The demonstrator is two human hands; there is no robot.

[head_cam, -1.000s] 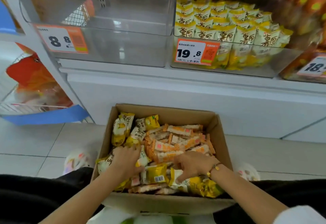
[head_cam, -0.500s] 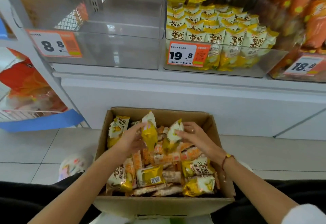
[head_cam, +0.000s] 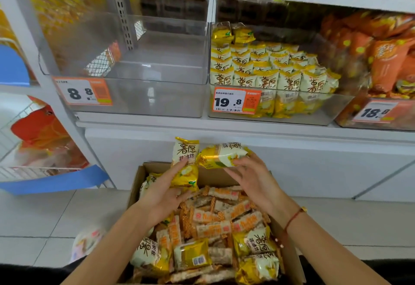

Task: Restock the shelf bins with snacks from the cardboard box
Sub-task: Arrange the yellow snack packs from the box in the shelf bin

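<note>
In the head view the person's left hand [head_cam: 165,191] now holds one upright yellow-and-white foil snack packet [head_cam: 186,161] clear above the open brown cardboard box [head_cam: 137,186], fingers curled round its lower half with the forefinger laid up its face, while the right hand [head_cam: 251,177] pinches a second yellow-and-white packet lying on its side [head_cam: 221,154] between thumb and fingertips. A second ago both hands were down among the contents, and half a second ago the two packets were only just rising out of the heap — so the picking step looks finished and the carry to the shelf is under way. Their likely home is the clear plastic bin behind the orange 19.8 price tag [head_cam: 237,102], already filled with rows of the same yellow packets [head_cam: 267,78] — five across the front row; the rows behind are too crowded to count. The clear plastic bin marked 8.8 [head_cam: 134,96] to its left holds nothing visible, and the orange-wrapped wafer bars [head_cam: 224,217] heaped in the box may belong there. Two packets are in hand; about six more yellow ones show in the box, and the orange bars are too jumbled to count.
</note>
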